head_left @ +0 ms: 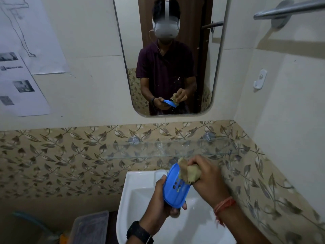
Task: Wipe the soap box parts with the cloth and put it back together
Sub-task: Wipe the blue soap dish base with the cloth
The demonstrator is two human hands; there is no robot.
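A blue oval soap box part with small drain holes is tilted up over the white sink. My left hand grips it from below and the left, fingers curled round its lower rim. My right hand holds a bunched beige cloth and presses it against the upper right of the blue part. No other soap box part is in view.
A glass shelf runs along the patterned tile wall just above the hands. A mirror hangs above it. A clear plastic bin stands left of the sink. A metal towel bar is at top right.
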